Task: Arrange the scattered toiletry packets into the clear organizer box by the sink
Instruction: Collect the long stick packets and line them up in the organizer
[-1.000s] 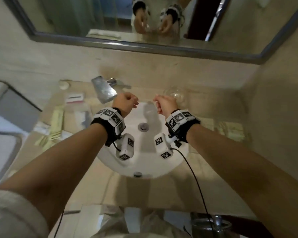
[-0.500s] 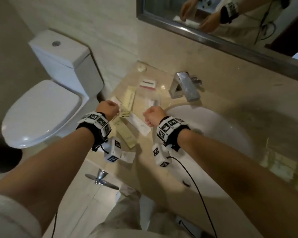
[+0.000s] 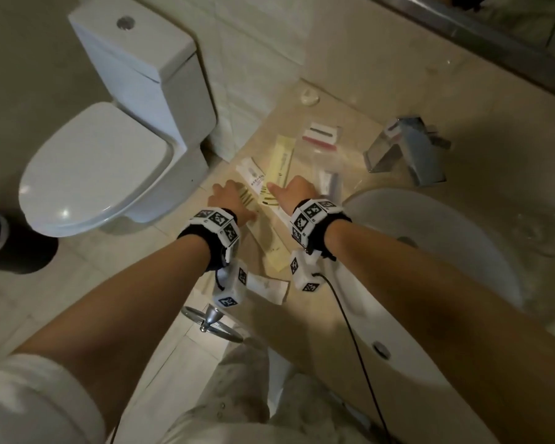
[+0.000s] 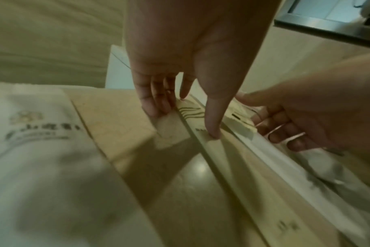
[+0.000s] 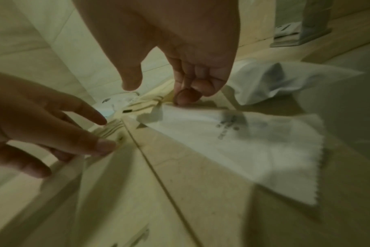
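Note:
Several packets lie on the beige counter (image 3: 302, 302) left of the sink. My left hand (image 3: 228, 197) (image 4: 184, 120) has straight fingers, and its thumb presses on a long cream packet (image 3: 271, 245) (image 4: 201, 120) with wavy stripes. My right hand (image 3: 289, 189) (image 5: 158, 91) is just beside it, bent fingertips touching the edge of a white packet (image 3: 253, 177) (image 5: 243, 142), thumb held apart. Neither hand grips anything. Just beyond them lies a yellow packet (image 3: 282, 158). Right of that stands the faint clear organizer box (image 3: 346, 161), with a red-and-white packet (image 3: 321, 136) at its far end.
A white toilet (image 3: 109, 155) stands left of the counter. The steel faucet (image 3: 407, 149) and white basin (image 3: 446, 251) are on the right. Another white packet (image 3: 266, 286) lies at the counter's near edge above a towel ring (image 3: 212, 318). A dark bin (image 3: 0, 238) sits far left.
The view swung from the basin to the counter's left part. Both hands moved forward from loose fists above the packets and uncurled onto them.

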